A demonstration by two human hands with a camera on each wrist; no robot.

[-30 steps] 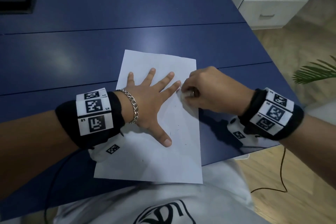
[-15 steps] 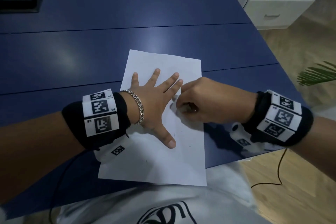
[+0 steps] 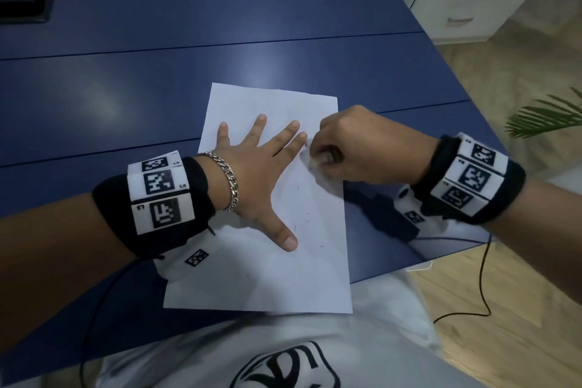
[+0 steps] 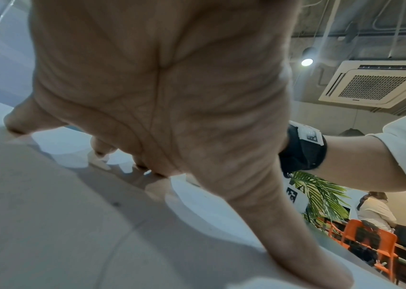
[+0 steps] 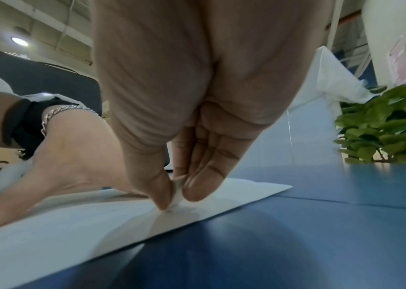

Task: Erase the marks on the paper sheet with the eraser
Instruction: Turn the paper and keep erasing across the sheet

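Observation:
A white paper sheet [image 3: 267, 274] lies on the blue table [image 3: 157, 72] near its front edge, with a few faint pencil marks [image 3: 296, 227] at its right-middle. My left hand [image 3: 261, 167] lies flat on the sheet with fingers spread, pressing it down; the same hand [image 4: 162, 97] fills the left wrist view. My right hand [image 3: 349, 151] pinches a small white eraser [image 5: 177, 192] between thumb and fingertips, its tip touching the paper [image 5: 73, 230] near the right edge, beside my left index fingertip. In the head view the eraser [image 3: 310, 164] shows only as a blurred white bit.
The table's right edge [image 3: 447, 123] runs close beside my right hand, with wood floor beyond. A white drawer cabinet [image 3: 466, 6] stands at the back right and a green plant [image 3: 548, 116] at the right. A dark recessed slot [image 3: 25, 1] sits in the table's far left.
My right hand has rubbed back and forth with the eraser beside my left index finger, first nearer, now farther along the sheet. My left hand stays flat on the paper.

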